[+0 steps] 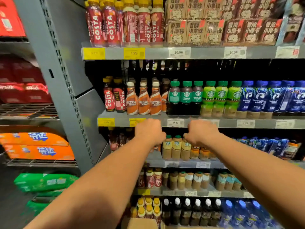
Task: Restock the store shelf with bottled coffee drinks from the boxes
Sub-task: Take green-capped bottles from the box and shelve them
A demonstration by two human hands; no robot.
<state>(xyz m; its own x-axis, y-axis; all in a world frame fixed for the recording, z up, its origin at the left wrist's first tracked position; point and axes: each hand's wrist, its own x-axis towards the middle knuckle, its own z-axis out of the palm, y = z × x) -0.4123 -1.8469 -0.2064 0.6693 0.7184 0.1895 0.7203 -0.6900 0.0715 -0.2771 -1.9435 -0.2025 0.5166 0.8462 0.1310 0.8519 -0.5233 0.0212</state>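
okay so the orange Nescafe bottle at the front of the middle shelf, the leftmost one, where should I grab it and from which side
Take the leftmost orange Nescafe bottle by its narrow neck, just under the white cap, coming straight in from the front. It stands upright at the shelf edge with a Costa bottle close on its left and another Nescafe bottle on its right, so the sides look too tight for fingers.

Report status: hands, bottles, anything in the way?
Left hand, right hand at shelf edge, grip unclear. Cream-labelled green-capped coffee bottles just below. Nothing blocking.
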